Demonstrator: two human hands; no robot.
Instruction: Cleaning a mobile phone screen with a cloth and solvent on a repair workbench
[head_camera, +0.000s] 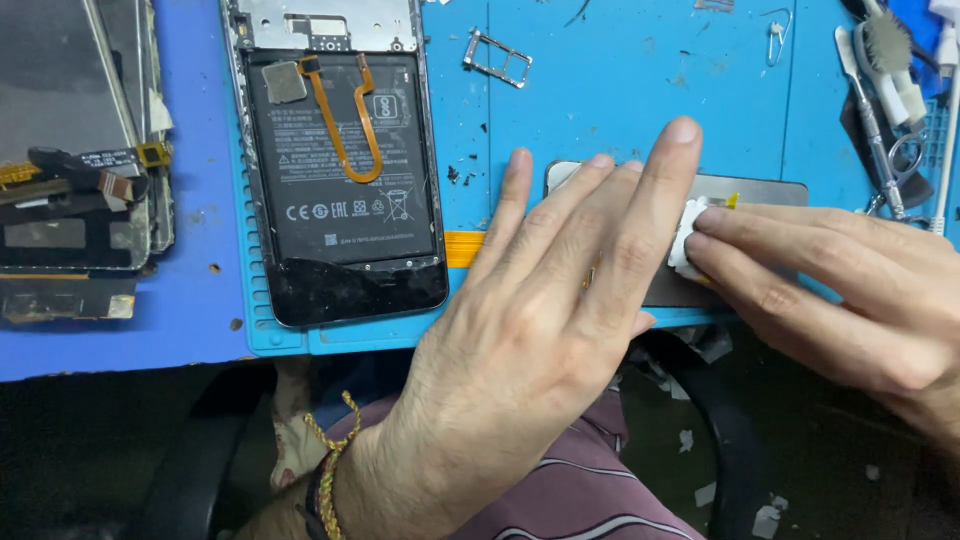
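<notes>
While flat on the grey panel (770, 190) — left hand (540, 300), fingers spread.

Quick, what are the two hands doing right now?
Left hand: open, fingers spread flat, pressing down on the grey rectangular metal plate.
Right hand: fingertips pressing a small white wad onto that plate.

Opened phone (340, 170) on blue mat (600, 90); SIM tray (497, 58); tweezers (872, 120); brush (893, 60)
</notes>
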